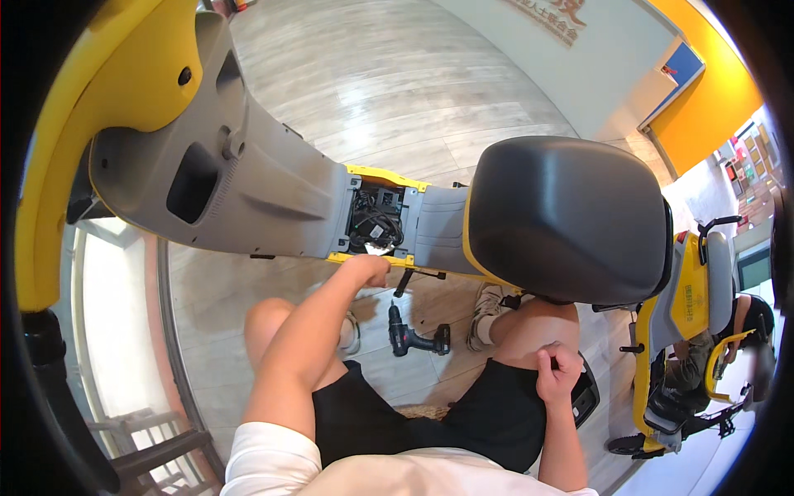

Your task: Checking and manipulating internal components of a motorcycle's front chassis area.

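My left hand (372, 269) is at the near edge of an open floorboard compartment (339, 256) on a yellow and grey scooter. Its fingers are curled by a shiny pale piece; what they grip is unclear. Black cables and a dark boxed part (372, 219) lie inside the compartment. Below, a black cordless drill (418, 339) rests on the floor between my feet. My right hand (556, 372) is closed at my right thigh; whether it holds anything is hidden. The scooter's black seat (562, 215) sits right of the compartment.
The scooter's yellow front (45, 207) rises at left. At right stands another yellow scooter (686, 298), with a crouching person (686, 368) beside it. A black panel-like part (585, 390) lies by my right leg. A wall (529, 66) and yellow doorway (695, 124) are beyond the wood-look floor (347, 91).
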`<state>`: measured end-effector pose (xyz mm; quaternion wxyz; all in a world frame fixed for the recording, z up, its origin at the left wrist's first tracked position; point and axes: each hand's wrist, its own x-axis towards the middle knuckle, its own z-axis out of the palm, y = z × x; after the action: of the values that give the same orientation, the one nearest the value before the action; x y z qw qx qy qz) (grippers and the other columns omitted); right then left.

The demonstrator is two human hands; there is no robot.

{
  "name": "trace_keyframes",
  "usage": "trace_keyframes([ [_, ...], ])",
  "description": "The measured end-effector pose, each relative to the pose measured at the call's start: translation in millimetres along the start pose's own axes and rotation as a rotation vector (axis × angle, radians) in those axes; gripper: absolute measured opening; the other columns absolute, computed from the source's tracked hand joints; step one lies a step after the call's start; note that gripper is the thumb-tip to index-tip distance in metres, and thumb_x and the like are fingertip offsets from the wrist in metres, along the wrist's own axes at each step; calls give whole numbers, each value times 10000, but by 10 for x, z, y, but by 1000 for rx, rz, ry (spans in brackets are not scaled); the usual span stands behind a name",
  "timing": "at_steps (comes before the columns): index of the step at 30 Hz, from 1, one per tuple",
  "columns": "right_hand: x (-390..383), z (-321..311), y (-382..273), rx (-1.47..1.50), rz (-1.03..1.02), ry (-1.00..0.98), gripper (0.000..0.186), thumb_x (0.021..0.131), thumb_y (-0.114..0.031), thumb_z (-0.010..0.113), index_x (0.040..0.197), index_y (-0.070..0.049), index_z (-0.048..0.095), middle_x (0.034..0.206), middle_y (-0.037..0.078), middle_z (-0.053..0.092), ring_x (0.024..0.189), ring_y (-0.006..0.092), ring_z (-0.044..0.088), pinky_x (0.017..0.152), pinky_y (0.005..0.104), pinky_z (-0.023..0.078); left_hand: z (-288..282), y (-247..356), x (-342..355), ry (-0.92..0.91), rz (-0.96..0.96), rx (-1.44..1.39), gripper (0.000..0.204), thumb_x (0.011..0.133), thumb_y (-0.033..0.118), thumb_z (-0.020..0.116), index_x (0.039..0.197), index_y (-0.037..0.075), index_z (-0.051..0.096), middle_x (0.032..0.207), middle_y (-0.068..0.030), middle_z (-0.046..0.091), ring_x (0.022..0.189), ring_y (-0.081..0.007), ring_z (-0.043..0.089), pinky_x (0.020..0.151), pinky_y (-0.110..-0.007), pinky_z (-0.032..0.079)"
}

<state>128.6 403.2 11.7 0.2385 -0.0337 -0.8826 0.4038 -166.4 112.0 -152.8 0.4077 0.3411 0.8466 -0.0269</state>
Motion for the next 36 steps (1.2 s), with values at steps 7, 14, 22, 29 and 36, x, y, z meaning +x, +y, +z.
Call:
trace_keyframes([
  [7, 45, 38, -39, 7, -6, 11, 150, 772, 5, 647, 662, -4, 546, 570, 84, 505, 482, 192, 478, 478, 277, 346, -77, 83, 44, -97, -28, -14, 582, 818, 375, 675, 1323, 136, 516, 1285, -144, 562, 1167, -322, 545, 977, -408, 444],
  [14, -43, -107, 78, 147, 34, 13, 225, 859, -103, 610, 663, -9, 551, 572, 73, 509, 486, 182, 485, 473, 276, 352, -125, 118, 122, -19, 39, -4, 565, 797, 340, 673, 1302, 127, 532, 1213, -157, 606, 1110, -324, 585, 930, -412, 472],
  [22, -545, -1402, 779, 1170, 373, 601, 580, 996, -464, 297, 515, -148, 228, 474, -16, 182, 434, 140, 181, 451, 311, 180, -144, 13, 68, 49, 97, 10, 548, 814, 334, 679, 1290, 101, 539, 1227, -154, 599, 1148, -309, 561, 957, -388, 450],
  [29, 124, -1938, 1199, 750, 435, 881, 491, 944, -325, 405, 514, -171, 223, 438, -19, 200, 385, 137, 191, 401, 305, 175, -313, 139, 108, -31, 35, 50, 563, 782, 339, 710, 1264, 90, 562, 1232, -172, 593, 1148, -315, 561, 957, -398, 453],
  [36, 234, -1946, 1272, 918, 335, 721, 487, 955, -278, 402, 507, -154, 257, 420, -7, 216, 362, 130, 172, 385, 304, 158, -386, 313, -60, 55, 94, -2, 561, 805, 325, 700, 1282, 73, 543, 1241, -136, 599, 1144, -292, 571, 962, -377, 452],
])
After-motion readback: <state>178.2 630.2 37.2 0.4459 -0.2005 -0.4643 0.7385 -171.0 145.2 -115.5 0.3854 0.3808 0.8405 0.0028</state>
